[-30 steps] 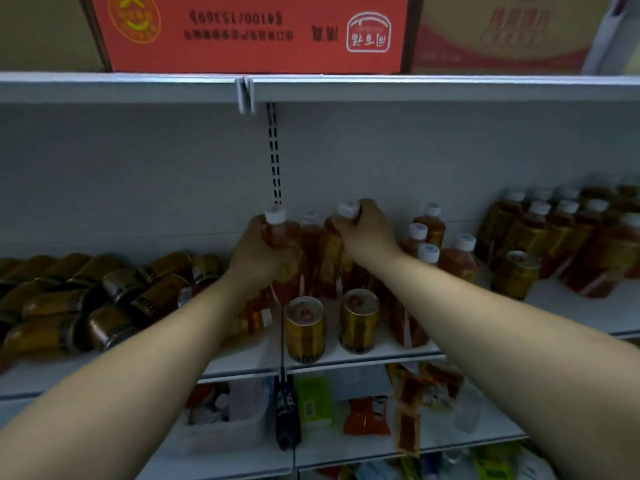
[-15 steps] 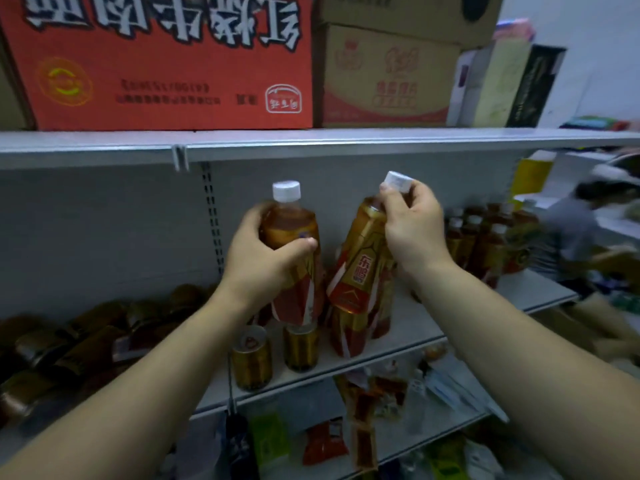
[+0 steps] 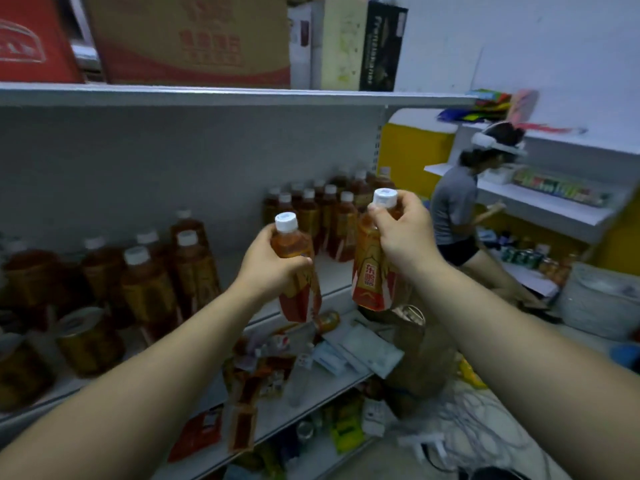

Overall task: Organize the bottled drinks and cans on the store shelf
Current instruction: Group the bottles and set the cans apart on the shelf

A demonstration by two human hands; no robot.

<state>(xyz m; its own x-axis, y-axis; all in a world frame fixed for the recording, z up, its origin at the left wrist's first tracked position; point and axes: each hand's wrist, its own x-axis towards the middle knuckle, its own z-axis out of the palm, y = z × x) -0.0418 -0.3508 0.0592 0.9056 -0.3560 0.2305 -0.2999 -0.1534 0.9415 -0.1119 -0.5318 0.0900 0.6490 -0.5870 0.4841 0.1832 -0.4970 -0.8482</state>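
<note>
Shelf-side (image 3: 332, 271), fingers (image 3: 375, 213) around bottles (image 3: 372, 271)

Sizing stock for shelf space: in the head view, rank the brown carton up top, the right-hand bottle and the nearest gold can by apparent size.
1. brown carton
2. right-hand bottle
3. gold can; nearer the camera, so unsure against the bottle.

Both hands (image 3: 341, 252) closed, arms outstretched

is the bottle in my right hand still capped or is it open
Capped. A white cap sits on the neck of the bottle, just above where the right hand pinches it, and amber drink fills it.
</note>
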